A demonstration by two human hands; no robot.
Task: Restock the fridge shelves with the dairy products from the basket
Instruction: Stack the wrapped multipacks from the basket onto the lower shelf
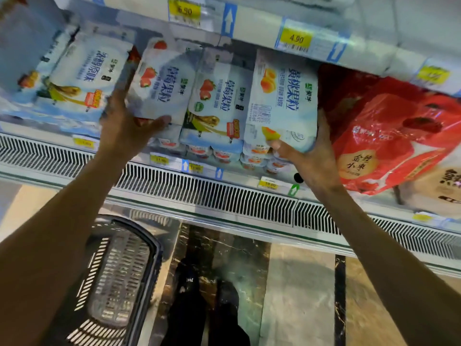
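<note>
Packs of yogurt (219,96) stand side by side on the fridge shelf (237,178); the left hand (124,128) grips the strawberry pack (162,86), thumb under its front edge, fingers along its left side; the right hand (311,158) grips the peach pack (282,96), thumb on the front, fingers at its right side; a red bag (389,136) lies just beside; the basket (119,275) sits on the floor, lower left.
</note>
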